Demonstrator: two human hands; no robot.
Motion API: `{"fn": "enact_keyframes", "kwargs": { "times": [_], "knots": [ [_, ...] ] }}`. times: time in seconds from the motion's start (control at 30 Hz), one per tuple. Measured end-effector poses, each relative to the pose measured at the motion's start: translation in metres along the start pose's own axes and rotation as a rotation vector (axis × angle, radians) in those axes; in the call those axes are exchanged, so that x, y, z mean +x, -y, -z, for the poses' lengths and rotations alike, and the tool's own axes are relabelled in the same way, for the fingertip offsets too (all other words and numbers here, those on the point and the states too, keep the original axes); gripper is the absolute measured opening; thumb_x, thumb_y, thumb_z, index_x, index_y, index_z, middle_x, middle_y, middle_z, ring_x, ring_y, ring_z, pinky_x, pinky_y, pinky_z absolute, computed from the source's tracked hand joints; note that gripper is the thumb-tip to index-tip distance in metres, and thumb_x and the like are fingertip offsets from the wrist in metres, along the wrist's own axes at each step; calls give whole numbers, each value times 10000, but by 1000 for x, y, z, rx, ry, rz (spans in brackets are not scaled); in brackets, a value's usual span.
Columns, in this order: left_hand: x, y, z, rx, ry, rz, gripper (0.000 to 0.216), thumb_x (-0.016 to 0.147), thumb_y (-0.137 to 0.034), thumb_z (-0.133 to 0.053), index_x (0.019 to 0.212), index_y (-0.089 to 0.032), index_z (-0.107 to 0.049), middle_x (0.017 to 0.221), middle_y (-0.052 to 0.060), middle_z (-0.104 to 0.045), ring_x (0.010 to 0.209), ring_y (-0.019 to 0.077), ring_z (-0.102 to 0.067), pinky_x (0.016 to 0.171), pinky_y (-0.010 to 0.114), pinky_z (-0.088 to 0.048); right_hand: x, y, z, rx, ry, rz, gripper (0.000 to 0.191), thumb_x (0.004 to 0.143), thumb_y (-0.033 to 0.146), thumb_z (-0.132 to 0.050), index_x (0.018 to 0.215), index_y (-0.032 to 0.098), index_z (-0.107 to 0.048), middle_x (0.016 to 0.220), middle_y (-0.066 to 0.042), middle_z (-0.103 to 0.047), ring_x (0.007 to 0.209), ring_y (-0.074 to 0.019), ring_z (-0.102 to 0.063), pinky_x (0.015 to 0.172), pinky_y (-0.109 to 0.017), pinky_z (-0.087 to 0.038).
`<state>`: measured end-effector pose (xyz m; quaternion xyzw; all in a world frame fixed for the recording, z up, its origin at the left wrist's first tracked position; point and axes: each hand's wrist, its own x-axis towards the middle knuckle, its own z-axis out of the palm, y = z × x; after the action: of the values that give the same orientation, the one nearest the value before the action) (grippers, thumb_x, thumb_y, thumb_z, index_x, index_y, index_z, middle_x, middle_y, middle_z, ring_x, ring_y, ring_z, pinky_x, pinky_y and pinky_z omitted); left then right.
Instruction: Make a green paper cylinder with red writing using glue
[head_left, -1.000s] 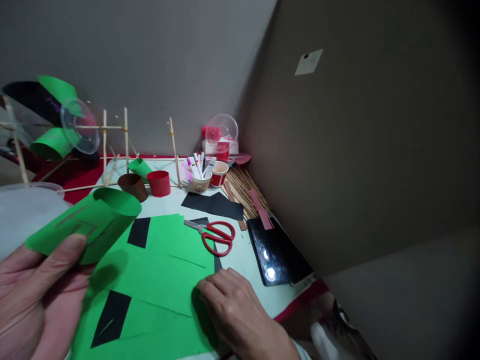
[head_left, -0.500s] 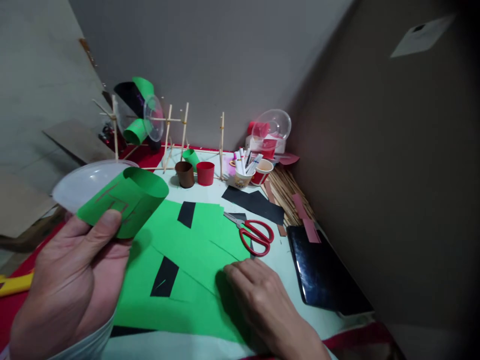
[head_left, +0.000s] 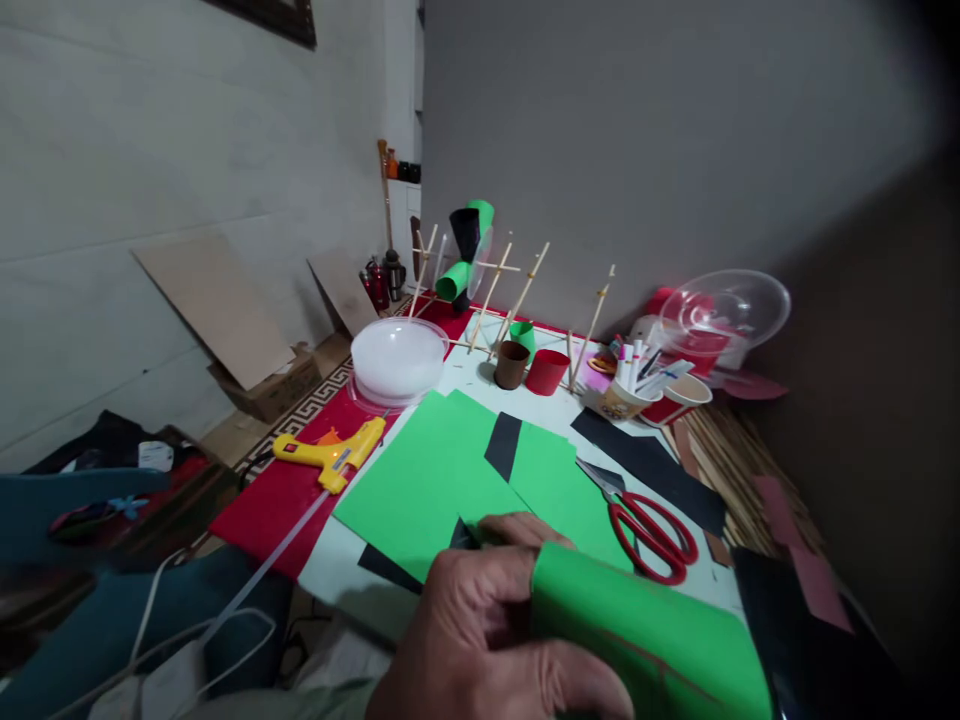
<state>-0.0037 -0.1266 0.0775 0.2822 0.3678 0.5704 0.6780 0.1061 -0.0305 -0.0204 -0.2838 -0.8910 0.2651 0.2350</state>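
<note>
My left hand (head_left: 480,630) reaches in from the bottom and grips a rolled green paper tube (head_left: 652,630). Its thumb lies along the near side, and the tube's brown-marked face is turned toward me. Just beyond that hand, a few fingers (head_left: 525,527) show over the green paper. They may belong to my right hand, with the rest hidden by the tube, but I cannot tell. Beneath lie sheets of green paper (head_left: 427,480) with black paper pieces (head_left: 503,447) on them. Red-handled scissors (head_left: 652,535) rest behind the tube.
A yellow glue gun (head_left: 334,455) and a lidded-looking white bowl (head_left: 399,358) sit left. Behind stand a stick frame (head_left: 491,300), a brown paper cup (head_left: 511,366), a red paper cup (head_left: 547,372) and a cup of markers (head_left: 628,397). Wooden sticks (head_left: 720,460) lie right.
The view has swung left, bringing the glue gun fully in. My left hand has carried the green tube from the left across to the lower right. The right hand is now mostly or wholly hidden.
</note>
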Motion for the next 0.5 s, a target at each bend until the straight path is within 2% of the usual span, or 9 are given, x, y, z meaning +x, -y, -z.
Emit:
{"fn": "enact_keyframes", "kwargs": {
  "times": [0.07,0.13,0.23,0.37,0.5],
  "knots": [
    [-5,0,6,36,18,-8,214,574,-291,-922,646,-174,-758,767,30,-576,942,237,-572,823,329,-468,21,16,-6,8,84,0,192,882,150,-637,998,249,-752,922,-69,-798,853,-251,-767,746,-339,-609],
    [-10,0,10,21,85,18,239,578,-312,-926,643,-167,-748,715,20,-565,825,200,-549,742,303,-447,44,37,-11,8,152,-10,177,935,187,-606,1062,208,-727,1019,-82,-799,926,-233,-759,802,-316,-582],
    [-18,-6,15,-68,122,72,227,583,-269,-920,667,-145,-750,661,7,-571,702,154,-506,668,281,-395,79,68,-27,-30,223,-50,196,1018,276,-529,1023,188,-703,903,-73,-798,800,-200,-746,691,-278,-520],
    [-32,-21,27,-135,29,35,102,607,-137,-844,636,-165,-750,644,-11,-607,645,121,-500,635,245,-390,110,96,-56,-109,288,-51,341,1022,385,-527,1291,186,-588,922,-87,-796,830,-246,-749,671,-296,-475],
    [-44,-26,48,-78,-97,-65,114,648,-107,-769,709,-197,-803,676,-8,-690,663,123,-569,628,217,-437,122,106,-73,-157,432,29,387,1018,482,-496,1304,269,-645,993,-93,-800,878,-288,-749,683,-331,-487]
  ]
}}
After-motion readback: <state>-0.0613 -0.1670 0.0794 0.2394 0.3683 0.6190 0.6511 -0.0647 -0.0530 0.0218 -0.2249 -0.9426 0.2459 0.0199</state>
